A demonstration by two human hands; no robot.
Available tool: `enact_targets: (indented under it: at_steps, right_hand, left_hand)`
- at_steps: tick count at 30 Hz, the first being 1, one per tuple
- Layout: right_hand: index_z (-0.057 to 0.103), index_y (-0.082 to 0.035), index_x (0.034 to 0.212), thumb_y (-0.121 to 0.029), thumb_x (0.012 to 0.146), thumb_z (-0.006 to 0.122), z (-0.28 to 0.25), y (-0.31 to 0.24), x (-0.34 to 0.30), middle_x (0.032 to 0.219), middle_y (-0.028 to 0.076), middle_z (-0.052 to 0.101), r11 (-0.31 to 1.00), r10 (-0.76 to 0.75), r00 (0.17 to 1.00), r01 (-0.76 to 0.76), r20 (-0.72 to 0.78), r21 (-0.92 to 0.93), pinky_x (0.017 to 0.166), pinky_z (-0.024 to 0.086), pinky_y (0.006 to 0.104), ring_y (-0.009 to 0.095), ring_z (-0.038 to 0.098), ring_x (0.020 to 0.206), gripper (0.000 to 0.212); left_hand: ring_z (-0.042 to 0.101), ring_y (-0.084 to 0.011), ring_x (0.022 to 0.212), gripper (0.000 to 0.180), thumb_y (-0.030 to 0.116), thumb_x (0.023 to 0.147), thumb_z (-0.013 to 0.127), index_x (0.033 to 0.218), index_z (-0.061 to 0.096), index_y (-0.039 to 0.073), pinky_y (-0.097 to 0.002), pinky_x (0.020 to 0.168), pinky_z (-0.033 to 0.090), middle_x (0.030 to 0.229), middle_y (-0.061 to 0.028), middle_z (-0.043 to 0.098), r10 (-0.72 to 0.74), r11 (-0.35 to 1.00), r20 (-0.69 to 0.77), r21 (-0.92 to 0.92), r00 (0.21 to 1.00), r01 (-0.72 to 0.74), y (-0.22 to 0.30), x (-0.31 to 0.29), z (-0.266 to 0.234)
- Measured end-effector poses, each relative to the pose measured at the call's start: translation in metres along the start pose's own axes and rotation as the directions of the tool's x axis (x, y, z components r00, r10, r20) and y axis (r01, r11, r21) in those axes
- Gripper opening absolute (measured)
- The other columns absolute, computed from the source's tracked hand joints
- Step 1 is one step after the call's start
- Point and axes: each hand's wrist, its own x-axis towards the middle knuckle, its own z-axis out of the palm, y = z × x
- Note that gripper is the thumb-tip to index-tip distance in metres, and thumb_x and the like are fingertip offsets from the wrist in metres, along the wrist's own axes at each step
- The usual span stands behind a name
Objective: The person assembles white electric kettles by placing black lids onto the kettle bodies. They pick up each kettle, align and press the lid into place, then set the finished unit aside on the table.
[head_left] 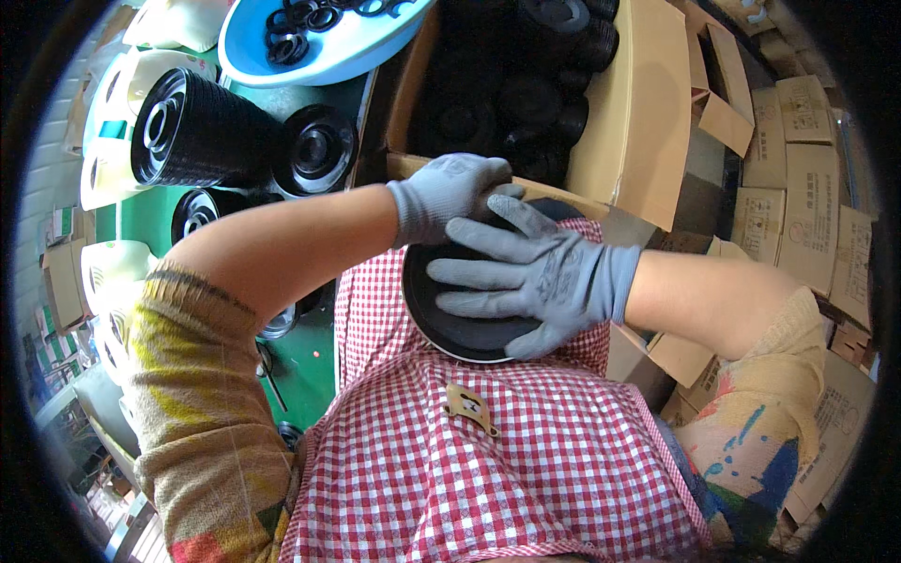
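A round black disc (469, 330) with a thin pale rim, like a pot lid or shallow pan, rests on my lap over a red-and-white checked apron (422, 469). My right hand (535, 277), in a grey glove, lies across it with fingers spread and palm down. At the disc's far left edge, my left hand (455, 197), gloved the same way, has its fingers curled in. What those fingers hold, if anything, is hidden. The fingertips of both hands nearly meet.
An open cardboard box (648, 113) of black round parts stands ahead. On the green table at left are stacked black lids (202, 131), a loose black lid (314, 150) and a blue basin (324, 66) with black rings. Cartons (812, 178) are piled at right.
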Motion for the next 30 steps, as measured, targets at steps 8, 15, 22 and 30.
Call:
enact_targets:
  at_steps: [8, 15, 22, 30]
  right_hand:
    - [0.053, -0.015, 0.136, -0.056, 0.091, 0.045, 0.009, -0.05, 0.045, 0.141, 0.014, 0.048, 0.946, 0.282, 0.95, -0.299, -0.133, -0.127, 0.113, 0.017, 0.0584, 0.033, 0.036, 0.137, 0.061]
    - [0.05, -0.013, 0.14, -0.071, 0.073, 0.063, 0.026, -0.05, -0.049, 0.141, 0.013, 0.05, 0.815, 0.488, 0.793, -0.563, -0.364, -0.134, 0.11, 0.032, 0.0532, 0.036, 0.044, 0.131, 0.089]
    - [0.053, 0.002, 0.133, -0.04, 0.086, 0.073, 0.073, -0.02, -0.164, 0.128, 0.013, 0.06, 0.482, 0.875, 0.126, -0.135, -0.467, 0.866, 0.1, 0.047, 0.0375, 0.024, 0.059, 0.114, 0.066]
    - [0.043, -0.006, 0.142, -0.038, 0.1, 0.049, 0.144, 0.019, -0.14, 0.138, 0.015, 0.051, 0.575, 0.807, 0.385, -0.336, -0.448, 0.746, 0.107, 0.042, 0.0476, 0.032, 0.05, 0.126, 0.053]
  left_hand:
    - [0.065, -0.0388, 0.08, 0.042, 0.05, 0.088, 0.059, 0.087, 0.067, 0.009, -0.0479, 0.069, 0.051, 0.082, -0.0178, 0.067, 0.185, 0.876, 0.038, 0.447, 0.982, -0.182, 0.038, 0.035, -0.001]
    - [0.059, -0.0139, 0.087, 0.032, 0.025, 0.097, 0.06, 0.115, 0.062, -0.001, -0.0289, 0.079, 0.049, 0.096, -0.0062, 0.066, -0.218, 0.964, -0.612, -0.254, 0.76, 0.073, -0.057, -0.046, -0.023]
    - [0.06, -0.0201, 0.11, 0.046, 0.016, 0.091, 0.067, 0.131, 0.053, -0.003, -0.0311, 0.095, 0.049, 0.121, -0.012, 0.062, -0.287, 0.746, -0.514, -0.65, 0.808, -0.148, -0.067, -0.146, 0.057]
    - [0.02, -0.038, 0.147, 0.126, 0.043, 0.062, 0.091, 0.155, 0.013, 0.007, -0.0466, 0.117, 0.021, 0.157, -0.0245, 0.019, 0.294, 0.854, -0.78, -0.046, 0.552, -0.518, 0.018, -0.193, 0.098]
